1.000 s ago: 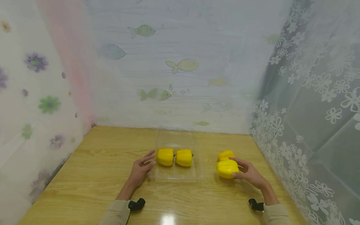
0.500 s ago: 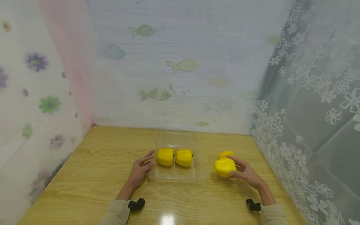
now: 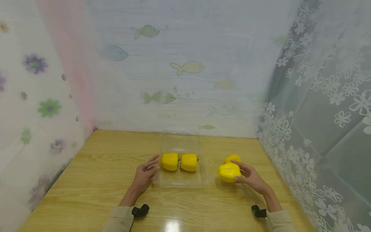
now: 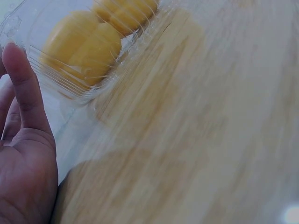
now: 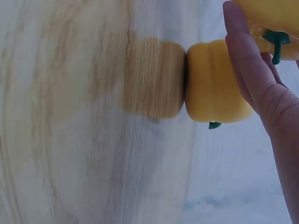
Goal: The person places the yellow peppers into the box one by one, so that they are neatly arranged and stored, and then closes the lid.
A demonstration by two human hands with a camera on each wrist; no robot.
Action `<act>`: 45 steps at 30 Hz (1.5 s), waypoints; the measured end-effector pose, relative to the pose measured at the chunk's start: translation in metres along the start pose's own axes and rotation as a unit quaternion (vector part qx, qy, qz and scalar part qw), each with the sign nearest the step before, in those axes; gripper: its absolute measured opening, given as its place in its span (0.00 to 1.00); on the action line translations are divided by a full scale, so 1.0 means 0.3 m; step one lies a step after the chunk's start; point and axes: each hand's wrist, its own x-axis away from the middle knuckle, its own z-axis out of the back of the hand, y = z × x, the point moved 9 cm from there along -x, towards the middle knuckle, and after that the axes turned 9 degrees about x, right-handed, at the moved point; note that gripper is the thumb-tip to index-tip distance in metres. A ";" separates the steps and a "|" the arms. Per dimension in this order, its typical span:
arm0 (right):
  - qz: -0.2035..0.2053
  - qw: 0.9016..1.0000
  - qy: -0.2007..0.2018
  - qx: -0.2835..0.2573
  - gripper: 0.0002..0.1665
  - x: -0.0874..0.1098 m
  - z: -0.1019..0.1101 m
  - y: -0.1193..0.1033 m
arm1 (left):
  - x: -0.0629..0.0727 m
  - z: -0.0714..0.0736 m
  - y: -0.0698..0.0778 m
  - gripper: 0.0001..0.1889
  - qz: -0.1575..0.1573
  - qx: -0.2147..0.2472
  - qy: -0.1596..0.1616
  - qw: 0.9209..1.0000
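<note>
A clear plastic clamshell box (image 3: 181, 184) lies on the table with its lid folded back. Inside it, in the back part, sit a left yellow bell pepper (image 3: 169, 161) and a right yellow bell pepper (image 3: 189, 162). My left hand (image 3: 142, 177) rests at the box's left edge, fingers loosely extended and the thumb (image 4: 25, 84) at its rim. To the right of the box, my right hand (image 3: 254, 180) holds another yellow bell pepper (image 3: 229, 172) between thumb and fingers. Behind it stands one more yellow bell pepper (image 3: 233, 158), partly covered; its green stem (image 5: 215, 125) shows in the right wrist view.
The wood-grain table (image 3: 185, 206) ends at a fish-printed curtain (image 3: 179, 106) at the back. Flowered curtains hang on the left and right. Black wrist devices (image 3: 140, 211) sit at both sleeves.
My right hand has moved slightly left with the bell pepper in its grip, towards the box. The left hand, the box and its two peppers stay where they were.
</note>
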 end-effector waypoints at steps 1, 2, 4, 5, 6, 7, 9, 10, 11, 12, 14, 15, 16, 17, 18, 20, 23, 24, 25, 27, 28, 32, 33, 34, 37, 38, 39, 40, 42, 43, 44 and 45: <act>0.003 1.000 0.000 0.001 0.41 -0.001 -0.002 -0.004 | 0.000 0.000 0.001 0.25 0.000 -0.001 0.000 1.000; 0.008 1.000 0.001 0.003 0.41 -0.002 -0.003 -0.009 | 0.000 0.000 0.001 0.25 0.000 -0.002 0.000 1.000; 0.014 1.000 0.004 0.013 0.40 -0.003 -0.005 -0.020 | 0.000 0.000 0.002 0.25 -0.001 -0.006 0.001 1.000; 0.018 1.000 0.006 0.019 0.40 -0.003 -0.006 -0.025 | 0.000 -0.001 0.003 0.25 -0.001 -0.006 0.002 1.000; 0.020 0.999 0.008 0.027 0.40 -0.002 -0.007 -0.029 | 0.000 -0.001 0.003 0.25 0.000 -0.007 0.002 1.000; 0.022 0.999 0.010 0.035 0.39 -0.002 -0.007 -0.031 | 0.000 -0.001 0.004 0.25 0.000 -0.008 0.003 1.000; 0.025 0.998 0.014 0.049 0.39 0.000 -0.008 -0.037 | 0.001 -0.001 0.003 0.25 0.000 -0.008 0.003 1.000; 0.025 0.998 0.014 0.052 0.39 0.001 -0.010 -0.037 | 0.001 -0.001 0.003 0.25 0.000 -0.007 0.002 1.000; 0.026 0.998 0.013 0.052 0.39 0.001 -0.012 -0.036 | 0.002 -0.001 0.002 0.25 0.000 -0.007 0.002 1.000; 0.025 0.998 0.013 0.053 0.39 0.001 -0.013 -0.034 | 0.002 -0.001 0.001 0.25 0.001 -0.008 0.002 1.000; 0.024 0.998 0.010 0.050 0.39 0.001 -0.017 -0.032 | 0.002 -0.001 0.000 0.25 0.003 -0.006 0.002 1.000; 0.024 0.999 0.008 0.047 0.39 0.000 -0.019 -0.029 | 0.001 -0.001 -0.001 0.25 0.003 -0.005 0.002 1.000; 0.026 0.999 0.007 0.046 0.40 -0.002 -0.021 -0.030 | 0.000 0.001 0.000 0.25 0.002 -0.006 0.002 1.000; 0.026 0.999 0.006 0.045 0.40 -0.004 -0.022 -0.030 | -0.001 0.002 0.001 0.25 0.001 -0.006 0.002 1.000; 0.027 0.999 0.006 0.045 0.40 -0.005 -0.024 -0.032 | -0.002 0.003 0.001 0.25 -0.001 -0.006 0.002 1.000; 0.031 0.999 0.003 0.045 0.40 -0.008 -0.030 -0.035 | -0.003 0.007 -0.001 0.25 -0.004 -0.002 0.002 1.000; 0.033 0.999 0.001 0.042 0.40 -0.009 -0.038 -0.041 | -0.002 0.014 -0.007 0.25 -0.006 0.000 0.004 1.000; 0.034 0.999 -0.001 0.039 0.40 -0.009 -0.042 -0.043 | -0.002 0.014 -0.010 0.24 -0.005 0.001 0.005 1.000; 0.035 0.999 -0.003 0.036 0.40 -0.009 -0.046 -0.046 | -0.002 0.015 -0.012 0.24 -0.003 0.002 0.005 1.000; 0.035 0.999 -0.008 0.029 0.40 -0.008 -0.054 -0.051 | -0.001 0.014 -0.014 0.24 -0.002 0.001 0.006 1.000; 0.037 0.999 -0.011 0.027 0.41 -0.008 -0.058 -0.055 | -0.001 0.013 -0.014 0.24 -0.002 0.001 0.006 1.000; 0.042 0.999 -0.016 0.019 0.41 -0.009 -0.074 -0.068 | 0.002 0.006 -0.010 0.25 0.002 0.000 0.007 1.000; 0.043 0.999 -0.015 0.018 0.41 -0.009 -0.077 -0.071 | 0.003 0.004 -0.010 0.25 0.004 0.002 0.007 1.000; 0.043 0.999 -0.015 0.017 0.41 -0.010 -0.080 -0.073 | 0.003 0.001 -0.008 0.25 0.003 0.002 0.006 1.000; 0.042 0.999 -0.013 0.016 0.40 -0.011 -0.090 -0.078 | 0.004 -0.004 -0.007 0.25 0.006 0.005 0.003 1.000; 0.041 0.999 -0.012 0.014 0.40 -0.012 -0.094 -0.080 | 0.005 -0.004 -0.007 0.25 0.007 0.006 0.002 1.000; 0.039 0.999 -0.011 0.012 0.40 -0.013 -0.098 -0.081 | 0.005 -0.004 -0.007 0.25 0.007 0.007 0.001 1.000; 0.038 0.999 -0.011 0.009 0.41 -0.014 -0.102 -0.082 | 0.005 -0.004 -0.007 0.25 0.008 0.006 0.001 1.000; 0.038 0.999 -0.011 0.003 0.41 -0.017 -0.110 -0.085 | 0.005 -0.003 -0.008 0.25 0.009 0.005 0.000 1.000; 0.039 0.999 -0.012 -0.001 0.41 -0.019 -0.115 -0.088 | 0.005 -0.003 -0.007 0.25 0.009 0.004 0.000 1.000; 0.038 0.999 -0.011 -0.006 0.41 -0.021 -0.119 -0.088 | 0.005 -0.002 -0.007 0.25 0.009 0.003 0.000 1.000; 0.039 0.999 -0.010 -0.010 0.41 -0.024 -0.123 -0.089 | 0.005 -0.001 -0.006 0.25 0.009 0.001 0.000 1.000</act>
